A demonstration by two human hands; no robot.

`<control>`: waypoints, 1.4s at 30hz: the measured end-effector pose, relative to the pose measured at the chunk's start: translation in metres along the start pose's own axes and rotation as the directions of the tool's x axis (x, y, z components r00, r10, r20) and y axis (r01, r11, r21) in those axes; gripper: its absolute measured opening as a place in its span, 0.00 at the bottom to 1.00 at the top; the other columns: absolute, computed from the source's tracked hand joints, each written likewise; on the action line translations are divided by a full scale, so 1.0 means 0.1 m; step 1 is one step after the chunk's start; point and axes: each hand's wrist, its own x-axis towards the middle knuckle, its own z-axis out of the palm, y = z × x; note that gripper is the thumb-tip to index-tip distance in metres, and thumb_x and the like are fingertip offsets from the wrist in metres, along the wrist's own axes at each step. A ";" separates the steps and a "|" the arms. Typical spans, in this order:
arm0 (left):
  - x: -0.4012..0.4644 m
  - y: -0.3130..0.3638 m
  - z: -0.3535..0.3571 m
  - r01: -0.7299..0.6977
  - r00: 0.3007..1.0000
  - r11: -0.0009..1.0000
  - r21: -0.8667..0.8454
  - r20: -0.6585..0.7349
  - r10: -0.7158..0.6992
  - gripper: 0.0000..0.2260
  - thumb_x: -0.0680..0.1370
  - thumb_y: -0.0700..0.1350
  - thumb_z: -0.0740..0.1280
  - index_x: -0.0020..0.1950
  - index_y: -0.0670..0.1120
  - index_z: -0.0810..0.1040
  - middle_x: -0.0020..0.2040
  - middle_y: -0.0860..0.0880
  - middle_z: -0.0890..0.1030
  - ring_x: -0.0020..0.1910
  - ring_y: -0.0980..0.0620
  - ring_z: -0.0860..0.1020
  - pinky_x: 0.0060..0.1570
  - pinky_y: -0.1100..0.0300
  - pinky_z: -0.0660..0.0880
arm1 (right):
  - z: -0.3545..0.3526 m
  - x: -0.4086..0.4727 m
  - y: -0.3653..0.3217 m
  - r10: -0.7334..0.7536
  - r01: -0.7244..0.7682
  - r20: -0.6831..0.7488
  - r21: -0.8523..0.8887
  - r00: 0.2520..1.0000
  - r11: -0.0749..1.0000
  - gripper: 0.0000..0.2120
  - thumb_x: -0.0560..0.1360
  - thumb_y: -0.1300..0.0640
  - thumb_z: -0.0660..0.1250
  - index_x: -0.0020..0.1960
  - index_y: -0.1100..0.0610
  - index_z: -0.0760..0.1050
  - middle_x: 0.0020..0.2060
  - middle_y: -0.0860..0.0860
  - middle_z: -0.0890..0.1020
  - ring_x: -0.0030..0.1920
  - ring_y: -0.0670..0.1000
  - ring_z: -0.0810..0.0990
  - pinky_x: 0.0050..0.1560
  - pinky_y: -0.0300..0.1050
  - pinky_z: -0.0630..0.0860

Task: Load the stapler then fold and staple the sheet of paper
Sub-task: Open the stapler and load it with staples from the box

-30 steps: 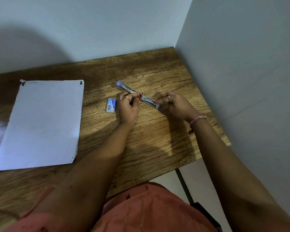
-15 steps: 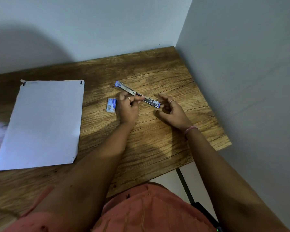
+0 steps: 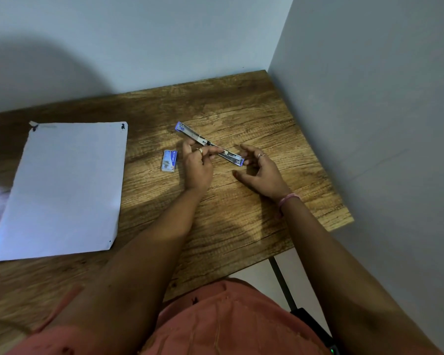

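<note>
The stapler (image 3: 210,144) lies swung fully open, flat on the wooden table (image 3: 254,119), running diagonally between both hands. The left hand (image 3: 198,167) pinches it near the hinge with curled fingers. The right hand (image 3: 260,170) rests on the table just beside the stapler's near end, fingers loosely curled, grasping nothing. A small staple box (image 3: 169,160) sits just left of the left hand. The sheet of paper (image 3: 64,188) lies flat and unfolded, well apart to the left.
</note>
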 end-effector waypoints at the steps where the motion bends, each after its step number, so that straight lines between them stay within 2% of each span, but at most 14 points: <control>1: 0.00 0.00 0.00 -0.004 1.000 1.000 0.000 -0.001 0.004 0.14 0.76 0.26 0.60 0.47 0.38 0.84 0.57 0.46 0.63 0.53 0.54 0.75 0.52 0.69 0.77 | 0.00 0.00 0.00 -0.001 0.001 -0.002 -0.001 1.000 1.000 0.32 0.67 0.58 0.76 0.68 0.51 0.68 0.53 0.45 0.79 0.50 0.50 0.79 0.56 0.42 0.75; 4: -0.03 0.01 0.00 -0.032 0.999 0.999 0.035 0.011 0.032 0.17 0.74 0.24 0.60 0.47 0.40 0.84 0.57 0.47 0.63 0.53 0.62 0.70 0.55 0.58 0.78 | 0.02 0.00 -0.02 -0.015 0.015 -0.012 -0.007 1.000 1.000 0.30 0.69 0.60 0.75 0.68 0.53 0.69 0.53 0.48 0.79 0.51 0.51 0.79 0.55 0.42 0.75; 7: -0.05 0.05 0.01 -0.051 0.998 0.998 0.024 0.035 0.050 0.18 0.73 0.24 0.59 0.47 0.40 0.84 0.56 0.46 0.63 0.53 0.59 0.70 0.56 0.49 0.78 | 0.03 -0.01 -0.04 -0.025 0.025 -0.026 -0.014 0.999 1.000 0.27 0.70 0.61 0.73 0.67 0.55 0.70 0.51 0.47 0.80 0.49 0.50 0.78 0.55 0.41 0.74; 13: -0.05 0.07 -0.01 -0.011 0.998 0.999 -0.036 0.054 0.013 0.16 0.76 0.27 0.57 0.49 0.39 0.82 0.59 0.44 0.64 0.56 0.48 0.76 0.55 0.51 0.79 | 0.03 -0.01 -0.04 -0.024 0.024 -0.027 0.008 0.999 1.000 0.24 0.72 0.64 0.70 0.67 0.56 0.72 0.46 0.42 0.80 0.42 0.47 0.76 0.52 0.41 0.75; 16: -0.04 0.06 -0.01 0.012 1.000 0.994 -0.113 0.015 -0.011 0.11 0.78 0.30 0.57 0.56 0.38 0.75 0.58 0.41 0.69 0.50 0.48 0.78 0.48 0.58 0.80 | 0.03 -0.01 -0.03 -0.020 0.020 -0.032 0.021 0.999 1.000 0.23 0.72 0.65 0.69 0.66 0.55 0.72 0.47 0.42 0.80 0.43 0.49 0.77 0.53 0.42 0.75; 19: -0.03 0.04 0.02 0.068 0.997 0.978 -0.198 -0.024 -0.075 0.11 0.78 0.29 0.57 0.59 0.36 0.65 0.49 0.52 0.73 0.43 0.55 0.79 0.47 0.48 0.80 | 0.04 0.00 -0.02 -0.007 0.007 -0.042 0.011 0.999 1.000 0.22 0.72 0.64 0.70 0.65 0.55 0.72 0.48 0.42 0.80 0.43 0.47 0.78 0.53 0.38 0.75; 21: -0.03 0.02 0.04 0.103 0.993 0.967 -0.233 -0.040 -0.115 0.11 0.78 0.28 0.57 0.60 0.34 0.62 0.51 0.53 0.73 0.47 0.52 0.80 0.51 0.42 0.79 | 0.05 0.01 -0.01 0.003 -0.004 -0.053 -0.009 0.999 1.000 0.22 0.72 0.63 0.70 0.65 0.55 0.73 0.47 0.43 0.80 0.42 0.43 0.77 0.52 0.36 0.74; 24: 0.00 0.00 0.03 0.166 0.983 0.944 -0.285 -0.033 -0.183 0.15 0.79 0.30 0.58 0.63 0.33 0.58 0.63 0.39 0.74 0.59 0.44 0.78 0.58 0.40 0.76 | 0.06 0.02 0.01 0.010 -0.012 -0.064 -0.031 0.998 0.999 0.21 0.73 0.62 0.70 0.65 0.55 0.73 0.46 0.50 0.81 0.42 0.43 0.76 0.51 0.37 0.74; 27: 0.05 -0.02 0.00 0.240 0.964 0.903 -0.357 -0.019 -0.263 0.23 0.80 0.33 0.60 0.72 0.37 0.54 0.64 0.39 0.74 0.50 0.64 0.80 0.58 0.47 0.77 | 0.04 0.02 0.00 0.019 -0.020 -0.054 -0.009 0.998 1.000 0.20 0.74 0.61 0.69 0.65 0.55 0.74 0.47 0.53 0.81 0.45 0.46 0.77 0.51 0.35 0.73; 28: 0.05 -0.03 -0.01 0.261 0.959 0.889 -0.376 -0.007 -0.285 0.24 0.80 0.35 0.60 0.74 0.38 0.55 0.63 0.39 0.74 0.48 0.66 0.80 0.58 0.47 0.76 | 0.03 0.01 0.00 0.021 -0.020 -0.048 0.008 0.999 1.000 0.19 0.75 0.62 0.68 0.65 0.55 0.73 0.48 0.52 0.81 0.46 0.47 0.78 0.51 0.33 0.73; 32: 0.06 -0.05 -0.04 0.341 0.933 0.835 -0.431 0.050 -0.355 0.20 0.81 0.41 0.60 0.73 0.40 0.63 0.58 0.43 0.76 0.54 0.53 0.77 0.64 0.44 0.72 | -0.04 0.00 -0.06 0.082 -0.079 -0.011 0.181 0.997 0.980 0.17 0.77 0.63 0.66 0.65 0.59 0.71 0.52 0.50 0.80 0.52 0.43 0.78 0.56 0.29 0.71; 36: 0.08 -0.03 -0.08 0.384 0.917 0.759 -0.525 0.118 -0.382 0.17 0.81 0.38 0.59 0.70 0.41 0.66 0.59 0.45 0.76 0.59 0.48 0.77 0.62 0.51 0.74 | -0.06 0.02 -0.11 0.157 -0.130 -0.032 0.412 0.987 0.902 0.17 0.77 0.67 0.63 0.65 0.64 0.69 0.49 0.51 0.81 0.49 0.38 0.80 0.54 0.32 0.74; 39: 0.09 -0.02 -0.11 0.410 0.906 0.711 -0.572 0.167 -0.388 0.12 0.82 0.37 0.58 0.63 0.47 0.71 0.49 0.55 0.82 0.52 0.53 0.81 0.53 0.59 0.77 | 0.01 0.04 -0.13 0.195 -0.133 -0.058 0.542 0.979 0.830 0.16 0.77 0.69 0.62 0.65 0.65 0.69 0.49 0.52 0.81 0.47 0.40 0.82 0.50 0.32 0.77; 42: 0.02 0.01 -0.15 0.457 0.889 0.750 -0.478 0.275 -0.366 0.14 0.81 0.38 0.60 0.67 0.41 0.72 0.48 0.52 0.83 0.51 0.51 0.79 0.54 0.55 0.75 | 0.11 0.10 -0.20 0.272 -0.121 -0.108 0.701 0.956 0.703 0.12 0.77 0.67 0.64 0.60 0.62 0.72 0.43 0.49 0.85 0.44 0.43 0.83 0.45 0.35 0.79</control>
